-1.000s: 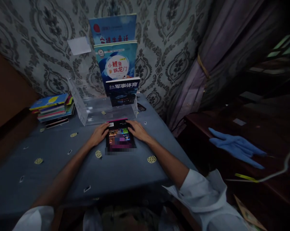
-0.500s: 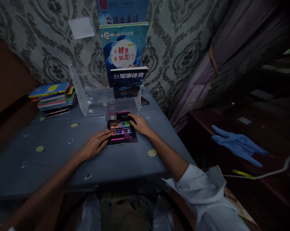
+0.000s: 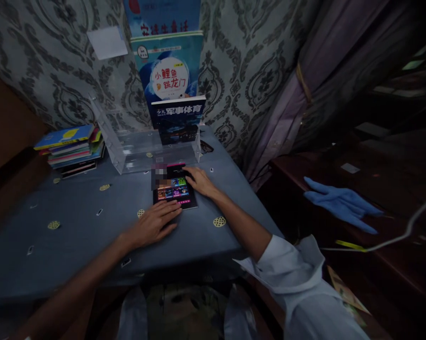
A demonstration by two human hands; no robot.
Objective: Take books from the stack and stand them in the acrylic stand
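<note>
Where the left hand [image 3: 153, 224] lies: palm down over the near-left part of the dark book [image 3: 173, 192], fingers stretched and nearly together, clamped on nothing.
Right hand [image 3: 200, 182]: at the book's right side, fingertips on its far-right corner, thumb slightly apart from them; no firm pinch shows.
Step in hand: probably steadying or squaring the book flat under both hands.
Next move calls for: judging by this hold, light, even pressure from both sides, or fingers worked under an edge if it is to be raised.
Book's direction: long axis from the desk's near edge toward its far edge, near end a little rightward; pink strip at the far end; printed panels face up.
Book's place: flat on the desk [image 3: 74, 245], nearer the right edge than the left, just before the clear rack [image 3: 128, 165].
Far-left corner of the book: blurred into blocks, unreadable.
Desk's far-left corner: a book stack [image 3: 71, 148], well apart from both hands.
</note>
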